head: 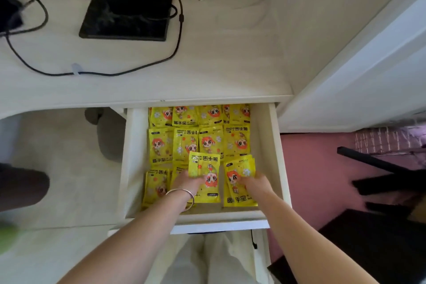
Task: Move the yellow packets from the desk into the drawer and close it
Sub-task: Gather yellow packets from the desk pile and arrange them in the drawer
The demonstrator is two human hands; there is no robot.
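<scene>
The yellow packets [200, 143] lie flat in rows inside the open white drawer [277, 157], which is pulled out from under the pale worktop [138, 80]. They are glossy foil-like sachets, rectangular, each printed with a cartoon figure with orange-red hair and small white flowers. Large Chinese characters are on each one, and on some the words "HAND WARMER" can be read; several packets lie upside down, so the print is reversed. Smaller text is too blurred to read.

The left hand [187, 183], with a thin silver bangle [182, 196] on the wrist, rests its fingers on one packet [205, 177] in the near row, which lies on top of its neighbours. The right hand [254, 183] presses on a small stack of packets [239, 184] at the near right of the drawer. Both hands are laid flat with the fingers on the packets; whether they pinch them I cannot tell.

On the far part of the worktop stands a black square monitor base [126, 16], smooth and a little shiny, with black cables [99, 74] curving around it. To the right of the drawer the floor is pink [322, 180]
</scene>
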